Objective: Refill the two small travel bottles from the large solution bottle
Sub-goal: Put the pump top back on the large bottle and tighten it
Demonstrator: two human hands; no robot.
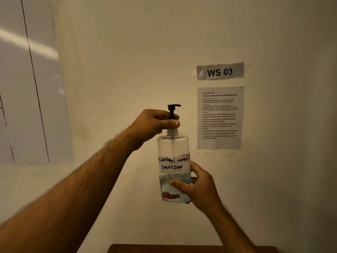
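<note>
I hold a large clear bottle (173, 148) upright in the air in front of the wall. Its white label reads "CONTACT LENS SOLUTION", and bluish liquid fills about its lower third. A black pump cap (173, 109) sits on its neck. My left hand (153, 125) grips the collar of that pump cap from the left. My right hand (198, 187) wraps around the lower body of the bottle from the right. The small travel bottles are out of view.
A sign reading "WS 03" (220, 71) and a printed task sheet (220, 117) are taped to the cream wall at the right. A glossy white panel (27, 84) covers the wall at the left. A brown table edge (164, 248) shows at the bottom.
</note>
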